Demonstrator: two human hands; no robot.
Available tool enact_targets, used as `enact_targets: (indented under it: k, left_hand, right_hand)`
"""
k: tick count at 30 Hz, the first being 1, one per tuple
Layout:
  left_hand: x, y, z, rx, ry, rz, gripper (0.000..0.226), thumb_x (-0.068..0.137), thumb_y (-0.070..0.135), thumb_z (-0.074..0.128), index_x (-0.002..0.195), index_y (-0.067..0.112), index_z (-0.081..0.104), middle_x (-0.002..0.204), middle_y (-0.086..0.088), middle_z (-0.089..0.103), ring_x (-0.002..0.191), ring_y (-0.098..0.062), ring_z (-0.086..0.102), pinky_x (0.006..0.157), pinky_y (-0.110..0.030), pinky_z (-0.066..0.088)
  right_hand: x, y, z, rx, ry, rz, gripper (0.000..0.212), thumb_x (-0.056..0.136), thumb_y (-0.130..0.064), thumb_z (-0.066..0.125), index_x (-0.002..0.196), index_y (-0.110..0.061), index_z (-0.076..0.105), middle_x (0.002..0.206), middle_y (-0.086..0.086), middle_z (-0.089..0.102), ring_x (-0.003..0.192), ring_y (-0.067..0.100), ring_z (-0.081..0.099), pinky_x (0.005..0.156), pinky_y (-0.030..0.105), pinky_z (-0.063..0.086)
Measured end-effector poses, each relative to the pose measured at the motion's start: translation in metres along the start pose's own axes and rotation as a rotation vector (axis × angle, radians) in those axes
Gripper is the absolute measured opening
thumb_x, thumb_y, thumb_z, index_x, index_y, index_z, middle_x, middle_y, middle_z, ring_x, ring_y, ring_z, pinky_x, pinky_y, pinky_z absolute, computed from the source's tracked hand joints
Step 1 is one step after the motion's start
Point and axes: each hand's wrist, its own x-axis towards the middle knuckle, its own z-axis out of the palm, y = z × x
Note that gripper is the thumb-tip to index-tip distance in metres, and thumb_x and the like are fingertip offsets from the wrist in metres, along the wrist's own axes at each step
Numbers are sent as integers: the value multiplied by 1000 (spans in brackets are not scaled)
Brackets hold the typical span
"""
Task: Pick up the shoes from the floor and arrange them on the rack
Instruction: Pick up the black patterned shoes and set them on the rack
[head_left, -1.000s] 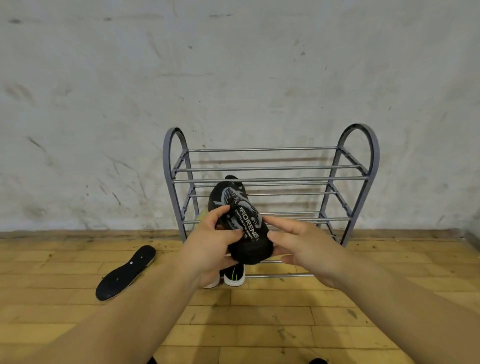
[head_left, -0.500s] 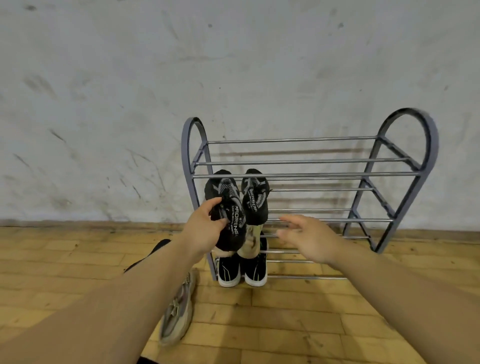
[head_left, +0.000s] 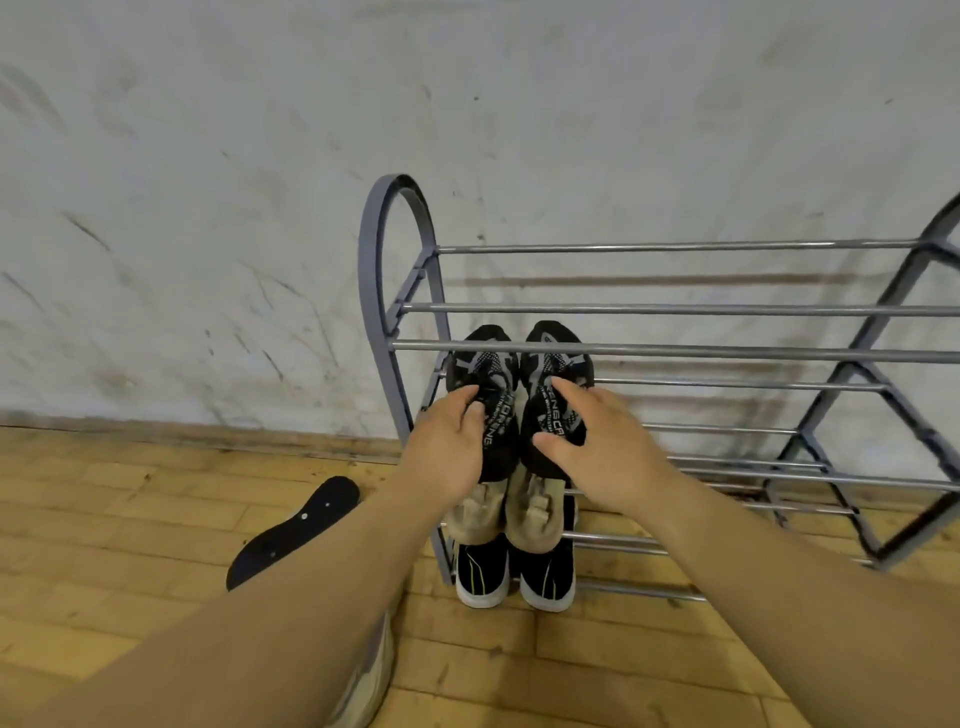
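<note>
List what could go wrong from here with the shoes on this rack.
1. The black pair lies on thin, widely spaced bars of the rack; a toe or heel might slip through once the left hand and right hand let go.
2. The loose insole on the floor could be stepped on or forgotten.

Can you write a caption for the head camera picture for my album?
Both hands steady black shoes on the rack, above two more pairs.
</note>
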Motion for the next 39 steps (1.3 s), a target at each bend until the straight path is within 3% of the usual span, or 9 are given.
enact_targets:
  k: [3, 7, 11, 14, 25, 28, 32, 35, 39]
  left_hand:
    - [-15, -8, -1, 78, -68, 118, 65, 97, 56, 43, 157, 33, 35, 158, 2, 37, 148, -21, 33, 122, -46, 29]
    - [-24, -19, -7, 178, -80, 216, 76, 93, 40, 70, 159, 35, 31, 158, 9, 33, 144, -13, 33, 113, -25, 27]
    - [-25, -25, -4, 233, 7, 224, 71, 100, 38, 64, 161, 31, 28, 167, 3, 28, 152, -18, 29, 122, -35, 29]
    - [-24, -26, -4, 264, 81, 183, 66, 103, 32, 59, 162, 25, 28, 168, -1, 29, 156, -18, 22, 123, -31, 22]
    - [-39, -21, -6, 329, 182, 214, 70, 97, 41, 66, 157, 24, 34, 147, -2, 43, 131, -23, 49, 104, -39, 48]
    - [-52, -12, -10, 350, 182, 257, 69, 94, 43, 67, 154, 24, 38, 138, -3, 45, 127, -22, 48, 105, -35, 43]
    - [-89, -29, -30, 367, 39, 265, 64, 95, 48, 66, 151, 29, 41, 133, 7, 44, 126, -16, 47, 96, -28, 40]
    - [-131, -76, -43, 376, -63, 123, 66, 93, 51, 67, 151, 33, 41, 133, 12, 42, 125, -13, 48, 99, -33, 45]
    - [-178, -158, -44, 333, -78, -210, 73, 87, 51, 75, 149, 31, 42, 131, 10, 43, 118, -17, 54, 100, -38, 49]
  right_hand:
    - [1, 6, 5, 67, 20, -23, 80, 94, -58, 64, 162, -45, 23, 164, -5, 37, 148, 17, 39, 110, 28, 31]
    - [2, 9, 3, 83, 6, -29, 83, 93, -58, 65, 162, -44, 21, 165, -8, 37, 150, 17, 37, 113, 31, 32]
    - [1, 6, 4, 108, 2, -24, 85, 93, -57, 66, 163, -44, 18, 167, -9, 35, 150, 17, 37, 113, 30, 32]
    - [3, 1, 10, 105, -16, -37, 86, 95, -57, 64, 164, -43, 15, 167, -7, 35, 148, 19, 39, 106, 28, 34]
    - [2, -4, 1, 14, -135, -45, 91, 96, -66, 54, 166, -37, 4, 172, -3, 23, 148, 20, 40, 111, 30, 34]
    - [-15, -2, -13, -93, -39, -96, 87, 96, -61, 59, 165, -29, 19, 169, 0, 27, 152, 21, 31, 120, 36, 29]
    - [-62, -7, -15, -283, 115, -325, 60, 95, -48, 65, 147, -21, 51, 145, 1, 51, 135, 21, 49, 109, 34, 40]
    - [-89, -11, 1, -339, -14, -401, 53, 94, -47, 65, 141, -24, 56, 137, -3, 53, 125, 17, 51, 101, 30, 43]
    - [-103, -12, 39, -338, -349, -289, 58, 96, -59, 59, 147, -37, 45, 147, -13, 44, 134, 12, 46, 104, 32, 43]
